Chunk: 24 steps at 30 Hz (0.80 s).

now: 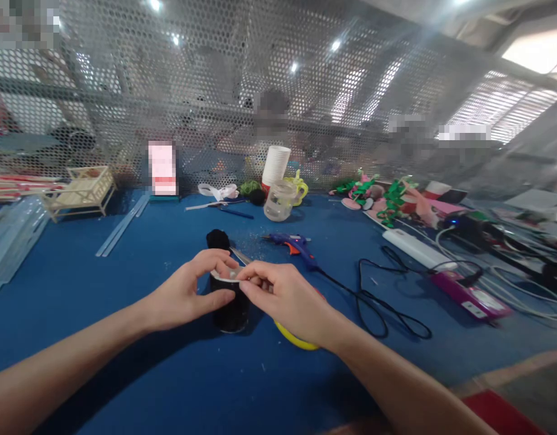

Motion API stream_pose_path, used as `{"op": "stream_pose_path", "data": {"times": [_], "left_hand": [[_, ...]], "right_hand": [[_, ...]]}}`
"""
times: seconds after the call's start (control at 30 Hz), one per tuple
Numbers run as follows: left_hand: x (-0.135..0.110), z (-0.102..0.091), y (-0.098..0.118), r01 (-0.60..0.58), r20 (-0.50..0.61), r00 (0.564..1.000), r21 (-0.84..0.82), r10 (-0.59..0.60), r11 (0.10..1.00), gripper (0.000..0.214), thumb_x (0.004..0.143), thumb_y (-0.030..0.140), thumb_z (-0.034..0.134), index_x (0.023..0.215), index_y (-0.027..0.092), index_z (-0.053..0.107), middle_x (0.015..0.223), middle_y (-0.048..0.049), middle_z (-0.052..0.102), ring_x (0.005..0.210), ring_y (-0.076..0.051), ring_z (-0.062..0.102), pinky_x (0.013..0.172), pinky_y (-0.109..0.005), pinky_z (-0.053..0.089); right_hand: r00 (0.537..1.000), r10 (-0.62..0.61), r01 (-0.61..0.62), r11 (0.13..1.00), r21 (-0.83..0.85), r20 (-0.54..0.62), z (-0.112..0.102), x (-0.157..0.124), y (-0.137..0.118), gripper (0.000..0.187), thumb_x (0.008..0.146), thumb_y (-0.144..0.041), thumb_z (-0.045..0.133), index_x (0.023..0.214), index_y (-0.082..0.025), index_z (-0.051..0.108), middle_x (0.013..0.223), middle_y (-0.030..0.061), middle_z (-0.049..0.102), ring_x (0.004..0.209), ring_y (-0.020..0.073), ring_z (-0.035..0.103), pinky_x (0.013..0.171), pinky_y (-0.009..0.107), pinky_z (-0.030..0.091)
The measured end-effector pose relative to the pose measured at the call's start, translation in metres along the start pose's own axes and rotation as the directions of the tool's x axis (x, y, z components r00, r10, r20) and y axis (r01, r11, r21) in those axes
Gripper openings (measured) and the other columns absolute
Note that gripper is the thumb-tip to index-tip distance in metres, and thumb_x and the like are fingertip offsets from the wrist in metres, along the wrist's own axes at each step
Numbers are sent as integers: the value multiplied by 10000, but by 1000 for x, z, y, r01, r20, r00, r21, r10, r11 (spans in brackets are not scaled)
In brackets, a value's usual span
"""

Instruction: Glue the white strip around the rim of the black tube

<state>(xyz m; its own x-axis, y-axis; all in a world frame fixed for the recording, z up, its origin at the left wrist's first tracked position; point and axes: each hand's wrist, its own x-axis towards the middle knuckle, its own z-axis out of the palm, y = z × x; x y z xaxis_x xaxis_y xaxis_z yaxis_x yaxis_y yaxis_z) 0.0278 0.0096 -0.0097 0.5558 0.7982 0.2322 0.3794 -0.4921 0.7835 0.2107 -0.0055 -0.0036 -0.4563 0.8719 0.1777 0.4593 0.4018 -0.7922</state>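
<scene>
A black cup (231,311) with a white rim stands upright on the blue table in front of me. My left hand (190,290) grips its left side, thumb on the outer wall and fingers over the far rim. At the right of the rim, my right hand (281,296) has thumb and fingertips pinched together; whether a small piece is between them is hidden. Just behind the cup sits a ball of black yarn (218,239). Pointed metal blades (240,256) show behind the fingers. A yellow ring-shaped thing (296,338) lies partly under my right hand.
A blue glue gun (293,244) lies beyond my right hand, its black cord running toward a purple power strip (469,296). Farther back are a clear jar (278,202), stacked paper cups (276,164), a lit phone (163,169) and a small wooden bed frame (81,192). Perforated metal mesh rises behind.
</scene>
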Motion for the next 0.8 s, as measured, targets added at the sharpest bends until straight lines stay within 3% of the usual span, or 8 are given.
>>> {"op": "stream_pose_path", "data": {"times": [0.23, 0.37, 0.5, 0.6, 0.67, 0.73, 0.8], "left_hand": [[-2, 1, 5, -4, -31, 1000, 6, 4, 1000, 90, 775, 211, 492, 696, 169, 502, 978, -79, 598, 1106, -217, 441, 914, -343, 349], [-1, -4, 1, 29, -39, 999, -38, -31, 999, 103, 777, 222, 490, 689, 169, 499, 1015, -86, 585, 1127, -222, 422, 933, -369, 319], [1, -7, -6, 67, -99, 992, -97, -77, 993, 111, 770, 244, 494, 695, 163, 500, 1044, -104, 562, 1110, -233, 440, 940, -398, 308], [2, -6, -13, 80, -123, 988, -116, -94, 990, 118, 770, 259, 496, 700, 164, 497, 1063, -110, 548, 1113, -231, 447, 956, -401, 298], [1, -6, -16, 77, -132, 987, -117, -92, 990, 112, 768, 259, 499, 703, 168, 493, 1069, -111, 546, 1136, -232, 434, 966, -404, 290], [2, -6, -18, 78, -135, 987, -104, -92, 992, 111, 766, 260, 498, 700, 171, 488, 1073, -114, 546, 1152, -235, 421, 973, -414, 279], [2, -6, -17, 93, -124, 987, -77, -102, 993, 114, 765, 264, 494, 697, 173, 487, 1076, -117, 548, 1164, -240, 408, 976, -427, 270]], "right_hand": [[998, -61, 60, 996, -65, -20, 4, 1, -5, 144, 797, -154, 453, 798, -171, 595, 577, -41, 511, 504, 68, 423, 494, 188, 329], [995, -85, 77, 986, -145, -53, 0, 1, -1, 234, 757, -129, 492, 970, -192, 567, 667, -30, 554, 524, 72, 449, 499, 187, 346], [994, -24, 7, 989, -151, -111, -12, -1, 3, 305, 769, -184, 483, 1073, -190, 511, 838, 16, 604, 490, 65, 471, 483, 192, 390], [972, 35, -91, 969, -229, -234, -30, 4, 9, 331, 788, -255, 471, 1109, -171, 492, 1007, 65, 595, 575, 90, 548, 543, 211, 440], [941, 79, -213, 893, -396, -329, -45, 12, 19, 306, 795, -266, 468, 1070, -144, 525, 1000, 81, 608, 706, 132, 589, 660, 239, 447], [908, 219, -401, 704, -586, -357, -59, 20, 36, 285, 810, -246, 442, 1040, -115, 548, 985, 115, 620, 830, 187, 593, 744, 281, 424], [885, 306, -464, 634, -618, -351, -68, 25, 56, 221, 767, -193, 486, 889, -57, 610, 917, 197, 628, 878, 285, 581, 732, 349, 414]]}}
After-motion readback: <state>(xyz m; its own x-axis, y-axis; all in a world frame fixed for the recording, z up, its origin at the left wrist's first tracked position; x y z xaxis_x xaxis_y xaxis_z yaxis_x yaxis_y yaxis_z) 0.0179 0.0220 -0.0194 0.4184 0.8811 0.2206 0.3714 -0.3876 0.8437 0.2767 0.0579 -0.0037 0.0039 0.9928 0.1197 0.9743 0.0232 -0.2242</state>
